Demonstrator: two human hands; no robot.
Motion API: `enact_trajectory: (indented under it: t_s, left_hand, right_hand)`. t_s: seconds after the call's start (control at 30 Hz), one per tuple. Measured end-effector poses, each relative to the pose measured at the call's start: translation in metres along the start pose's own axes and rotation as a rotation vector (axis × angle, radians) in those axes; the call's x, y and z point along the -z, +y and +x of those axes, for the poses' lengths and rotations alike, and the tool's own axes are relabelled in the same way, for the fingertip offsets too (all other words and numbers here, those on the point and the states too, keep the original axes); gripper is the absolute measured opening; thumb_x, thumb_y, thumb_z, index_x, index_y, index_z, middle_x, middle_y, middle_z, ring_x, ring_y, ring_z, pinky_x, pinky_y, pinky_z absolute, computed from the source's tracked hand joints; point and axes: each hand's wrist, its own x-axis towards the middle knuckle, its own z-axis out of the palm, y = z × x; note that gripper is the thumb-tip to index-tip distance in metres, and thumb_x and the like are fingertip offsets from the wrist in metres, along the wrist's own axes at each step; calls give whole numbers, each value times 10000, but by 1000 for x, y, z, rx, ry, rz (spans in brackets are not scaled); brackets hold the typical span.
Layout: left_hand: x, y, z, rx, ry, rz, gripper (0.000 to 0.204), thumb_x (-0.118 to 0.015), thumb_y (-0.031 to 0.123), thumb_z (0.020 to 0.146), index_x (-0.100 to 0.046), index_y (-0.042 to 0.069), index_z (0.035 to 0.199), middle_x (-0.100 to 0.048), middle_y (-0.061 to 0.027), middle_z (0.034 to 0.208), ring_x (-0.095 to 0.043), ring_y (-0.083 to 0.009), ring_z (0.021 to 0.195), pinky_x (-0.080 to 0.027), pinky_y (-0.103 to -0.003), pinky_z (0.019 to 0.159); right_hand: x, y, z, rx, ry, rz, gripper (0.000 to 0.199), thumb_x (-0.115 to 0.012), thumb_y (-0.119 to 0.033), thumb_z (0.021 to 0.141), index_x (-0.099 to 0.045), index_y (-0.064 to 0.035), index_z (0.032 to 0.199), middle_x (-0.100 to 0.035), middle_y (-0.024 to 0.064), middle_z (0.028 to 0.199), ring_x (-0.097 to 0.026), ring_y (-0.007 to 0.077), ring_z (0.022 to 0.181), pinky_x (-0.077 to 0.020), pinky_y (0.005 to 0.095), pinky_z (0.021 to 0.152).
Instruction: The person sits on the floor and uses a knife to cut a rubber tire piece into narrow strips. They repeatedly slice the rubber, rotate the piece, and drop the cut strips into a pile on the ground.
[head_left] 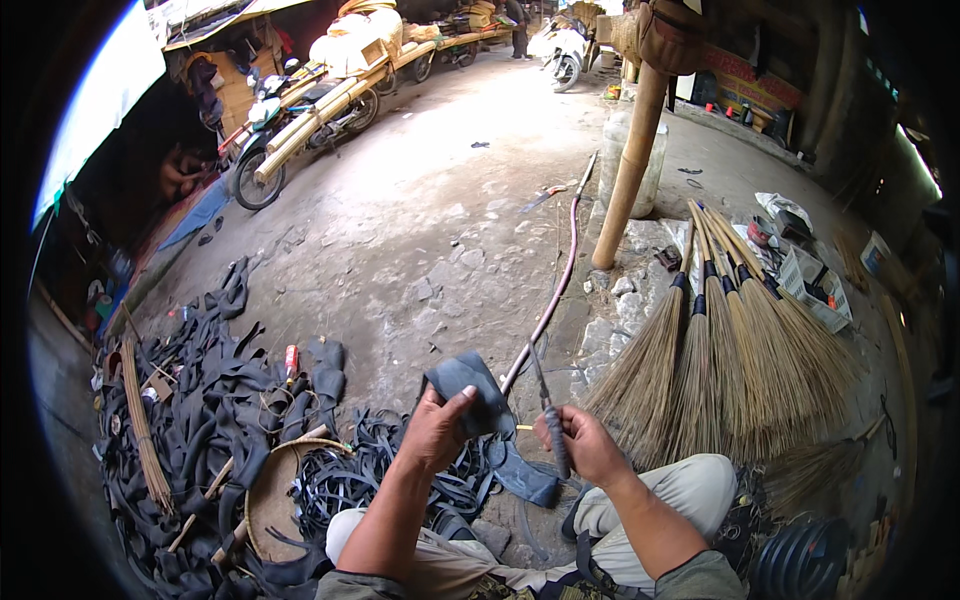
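My left hand (434, 432) is closed around a wide piece of black rubber (470, 388), which looks like cut inner tube, with the thumb pressed on its face. In my right hand (592, 448) is a knife (556, 442) with a dark wrapped handle. Its thin blade points up and away from me, just right of the rubber and apart from it. Below and between the hands, a curved black rubber strip (528, 478) shows above my legs. Thin cut rubber strips (385, 462) lie tangled on the left, beside my left forearm.
Black rubber scraps (200, 425) heap at the left around a round woven tray (262, 505). Several straw brooms (715, 360) fan out on the right, near a white plastic basket (812, 288). A pinkish hose (565, 285) runs ahead past a bamboo post (632, 170). Motorbikes stand farther off.
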Motion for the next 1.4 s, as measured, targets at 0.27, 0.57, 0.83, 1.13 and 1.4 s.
enact_trajectory:
  t_s: [0.27, 0.57, 0.83, 1.13, 1.4]
  left_hand:
    - [7, 21, -2, -85, 155, 27, 423, -683, 59, 949, -497, 137, 1321, -666, -81, 1165, -709, -255, 986, -648, -529, 769]
    - [13, 22, 2, -109, 224, 66, 407, -697, 40, 934, -499, 85, 1286, -661, -93, 1146, -710, -241, 973, -656, -465, 789]
    - [8, 23, 2, -114, 244, 63, 390, -700, 58, 944, -480, 63, 1266, -653, -93, 1121, -718, -241, 950, -653, -375, 706]
    - [6, 26, -1, -123, 229, 87, 453, -733, 50, 921, -443, 21, 1269, -654, -123, 1059, -732, -249, 857, -633, -342, 700]
    - [8, 19, 3, -149, 201, 113, 398, -751, 49, 907, -511, -8, 1219, -668, -110, 1008, -727, -227, 827, -640, -345, 721]
  right_hand:
    - [-14, 15, -1, -67, -57, -145, 397, -792, -324, 933, -653, 0, 1115, -667, -38, 816, -511, 15, 688, -395, 192, 603]
    - [-11, 9, -4, -213, -134, 55, 207, -679, -46, 977, -623, 14, 1167, -717, 34, 992, -689, 82, 887, -554, 210, 814]
    - [-12, 11, -4, -226, -217, 125, 205, -638, -16, 981, -602, 19, 1180, -687, 22, 969, -660, 62, 873, -535, 199, 798]
    - [-26, 0, -8, -265, -207, -63, 237, -459, -142, 1064, -555, -9, 1237, -619, -10, 839, -546, 51, 657, -444, 203, 584]
    - [-25, 7, -8, -139, -246, -276, 224, -524, -150, 1036, -587, 0, 1190, -632, -8, 831, -571, 51, 702, -461, 218, 632]
